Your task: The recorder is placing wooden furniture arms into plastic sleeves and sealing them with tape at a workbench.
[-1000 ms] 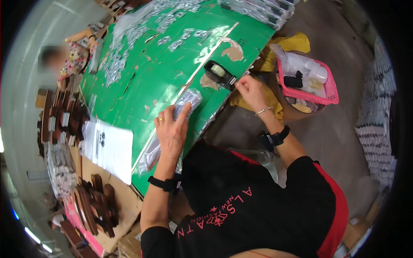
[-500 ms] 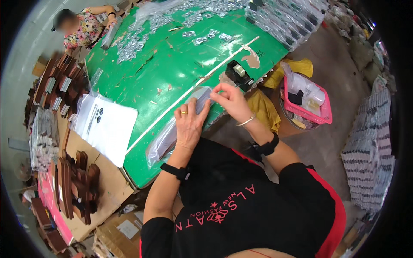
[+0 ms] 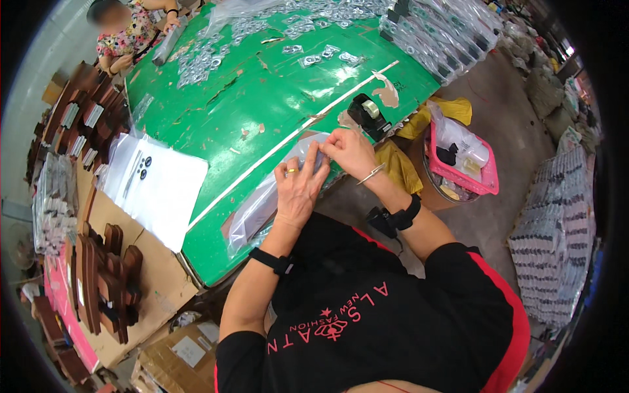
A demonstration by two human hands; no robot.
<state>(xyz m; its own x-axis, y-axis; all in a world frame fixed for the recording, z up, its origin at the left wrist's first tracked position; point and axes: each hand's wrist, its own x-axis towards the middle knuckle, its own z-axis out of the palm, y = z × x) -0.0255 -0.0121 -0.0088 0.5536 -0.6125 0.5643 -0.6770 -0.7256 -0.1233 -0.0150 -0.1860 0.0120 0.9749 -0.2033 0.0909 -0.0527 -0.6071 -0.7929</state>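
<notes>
A long, slim item in a clear plastic bag (image 3: 254,211) lies slantwise along the near edge of the green table (image 3: 262,105). My left hand (image 3: 301,190), with a ring on one finger, rests on the bag with its fingers stretched out and slightly spread. At the bag's far right end, my right hand (image 3: 352,154) is closed in a pinch, its fingertips close to the left fingertips. Whatever lies between the pinching fingers is too small to make out. Just beyond the right hand stands a black tape dispenser (image 3: 368,116).
White plastic bags (image 3: 154,190) lie left, near stacked brown curved pieces (image 3: 105,281). Small bagged parts (image 3: 203,65) cover the far table. A pink basket (image 3: 488,180) sits on a bin at right. Wrapped bundles (image 3: 553,242) stand farther right. Another person (image 3: 134,33) works far left.
My left hand has shifted slightly right along the bag, its fingers a little more spread. The right hand keeps its pinch in nearly the same place. The other person's second hand has come into view.
</notes>
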